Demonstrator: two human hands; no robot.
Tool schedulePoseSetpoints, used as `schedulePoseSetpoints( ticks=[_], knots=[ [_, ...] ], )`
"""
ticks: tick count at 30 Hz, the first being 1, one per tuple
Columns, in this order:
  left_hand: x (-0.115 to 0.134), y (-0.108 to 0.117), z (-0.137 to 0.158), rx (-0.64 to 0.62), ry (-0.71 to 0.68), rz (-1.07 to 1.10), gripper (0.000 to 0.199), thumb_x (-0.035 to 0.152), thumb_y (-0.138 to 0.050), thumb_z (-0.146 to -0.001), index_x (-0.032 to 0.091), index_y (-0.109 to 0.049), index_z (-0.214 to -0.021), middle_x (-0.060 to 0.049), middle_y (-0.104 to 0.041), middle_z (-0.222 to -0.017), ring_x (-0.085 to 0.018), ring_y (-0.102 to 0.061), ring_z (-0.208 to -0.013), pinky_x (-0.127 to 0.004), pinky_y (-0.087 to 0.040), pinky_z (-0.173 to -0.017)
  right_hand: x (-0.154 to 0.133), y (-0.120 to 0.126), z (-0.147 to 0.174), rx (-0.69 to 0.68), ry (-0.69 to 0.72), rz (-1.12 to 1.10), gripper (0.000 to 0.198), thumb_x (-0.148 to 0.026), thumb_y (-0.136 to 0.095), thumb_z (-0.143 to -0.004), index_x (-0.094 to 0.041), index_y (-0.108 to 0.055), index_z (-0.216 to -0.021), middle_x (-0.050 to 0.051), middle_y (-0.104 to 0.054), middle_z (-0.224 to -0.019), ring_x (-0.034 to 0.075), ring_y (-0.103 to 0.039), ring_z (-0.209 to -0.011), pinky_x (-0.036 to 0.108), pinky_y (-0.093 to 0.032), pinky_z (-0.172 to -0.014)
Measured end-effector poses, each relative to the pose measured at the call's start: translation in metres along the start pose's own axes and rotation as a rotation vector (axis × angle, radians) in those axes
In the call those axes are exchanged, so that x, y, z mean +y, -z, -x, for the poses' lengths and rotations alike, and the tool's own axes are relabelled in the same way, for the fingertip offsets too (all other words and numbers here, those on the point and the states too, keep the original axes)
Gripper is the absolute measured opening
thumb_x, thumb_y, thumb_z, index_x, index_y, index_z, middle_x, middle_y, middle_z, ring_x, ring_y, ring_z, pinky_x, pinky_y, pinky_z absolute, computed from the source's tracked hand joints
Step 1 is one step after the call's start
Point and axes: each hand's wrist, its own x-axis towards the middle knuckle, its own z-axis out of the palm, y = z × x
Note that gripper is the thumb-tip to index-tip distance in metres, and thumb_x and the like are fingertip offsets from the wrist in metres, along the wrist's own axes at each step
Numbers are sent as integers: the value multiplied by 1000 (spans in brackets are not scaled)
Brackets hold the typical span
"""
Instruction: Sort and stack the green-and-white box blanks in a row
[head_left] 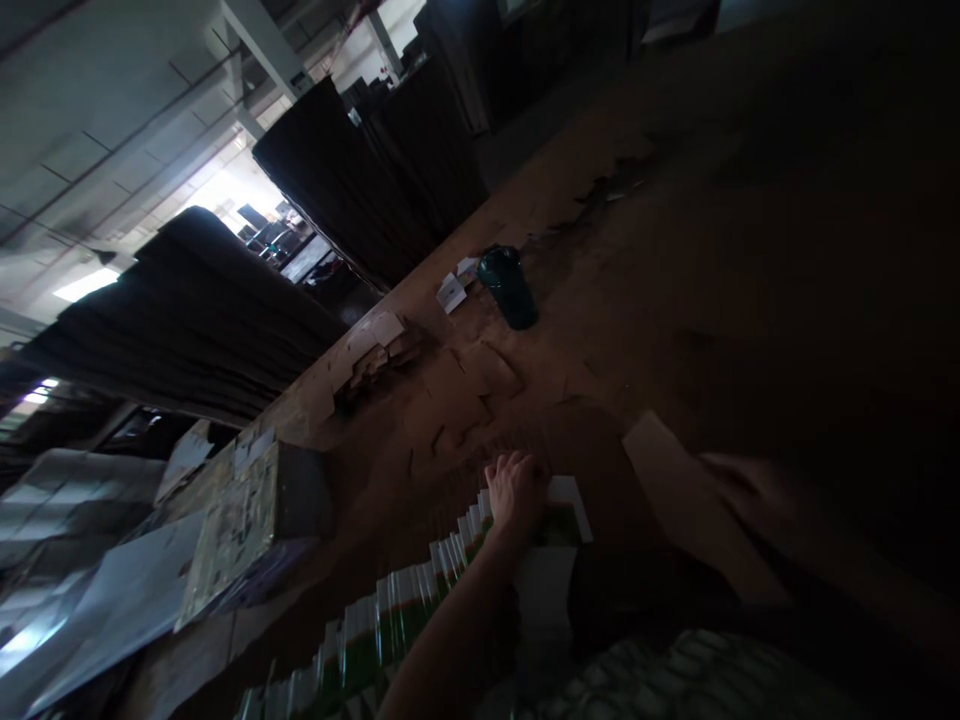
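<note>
The left hand (516, 490) is laid flat on the fanned row of cartons (420, 590), seemingly steadying it on the bench (465, 400). A cardboard sheet (694, 505) is apparently pinched by the blurred right hand (750, 490); its grip cannot be told.

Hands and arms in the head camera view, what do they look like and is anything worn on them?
Both are bare. The left hand and its forearm show no glove, sleeve, watch or ring that I can make out in the dim light. The right hand is blurred and dark, also without a glove; its arm is too dark to tell. A green and white patterned garment shows at the bottom edge.
</note>
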Motion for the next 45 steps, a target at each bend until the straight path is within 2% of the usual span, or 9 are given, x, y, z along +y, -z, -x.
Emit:
schedulePoseSetpoints(
  ticks=[9, 15, 21, 26, 30, 32, 37, 41, 45],
  knots=[
    [1, -5, 4, 1, -12, -31, 17, 35, -54, -90, 28, -64, -102, -3, -65, -112, -23, -50, -111, -39, -36, -93, -9, -111, 30, -146, 231, 292, 62, -57, -40, -91, -32, -40, -148, 12, -29, -159, 36, -32, -142, 56, -37, -108],
    [13, -12, 7, -37, -123, -40, 49, 37, -59, -86, 33, -47, -134, -4, -49, -139, -27, -40, -127, -45, -28, -107, 13, -71, 13, -140, 321, 459, 47, -48, -49, -88, -37, -58, -132, 7, -50, -148, 35, -40, -138, 60, -37, -106],
    [13, -16, 7, -28, -92, 11, 55, 39, -63, -83, 33, -47, -136, -5, -53, -136, -27, -41, -128, -46, -28, -110, 51, -4, 9, 119, 143, 546, 70, -28, -59, -66, -26, -57, -136, 16, -47, -148, 46, -31, -140, 67, -34, -103],
    [10, 8, -1, -71, -23, 192, 54, 43, -53, -89, 34, -41, -142, -3, -52, -139, -25, -43, -129, -45, -35, -107, -59, 13, 11, -186, 219, 64, 58, -39, -54, -76, -23, -59, -131, 9, -69, -123, 31, -64, -109, 44, -50, -92],
    [6, 37, -4, 58, 65, 115, 33, 41, -39, -97, 33, -57, -124, -2, -54, -136, -25, -42, -129, -51, -28, -111, -128, -9, 16, -501, 167, -144, 58, -66, -41, -85, -17, -70, -75, 5, -71, -72, 22, -67, -69, 30, -50, -62],
    [5, 38, -3, 79, 42, -31, 26, 40, -48, -93, 30, -62, -113, -4, -55, -133, -27, -40, -129, -55, -18, -114, -111, -18, 14, -547, 134, -94, 64, -70, -35, -85, -18, -69, -70, 6, -72, -72, 25, -68, -72, 32, -51, -64],
    [7, 7, 1, -2, 8, -84, 19, 35, -52, -91, 27, -65, -103, -5, -63, -114, -25, -49, -114, -44, -34, -99, 8, 4, -3, 89, -14, 320, 64, -61, -44, -75, -18, -65, -117, 20, -69, -117, 42, -59, -115, 55, -45, -94],
    [6, -2, 0, -1, 14, -49, 16, 30, -52, -91, 27, -67, -89, -1, -67, -107, -22, -53, -107, -36, -36, -89, 30, 26, -7, -17, -123, 97, 59, -52, -42, -81, -16, -62, -123, 18, -73, -110, 36, -68, -100, 46, -52, -90],
    [4, 1, -1, 0, 20, -20, 12, 30, -57, -90, 28, -68, -87, 2, -69, -108, -20, -55, -106, -34, -36, -85, -10, -13, 2, -166, 179, -29, 58, -59, -32, -90, -22, -70, -113, 13, -64, -131, 33, -55, -125, 46, -42, -107]
  ],
)
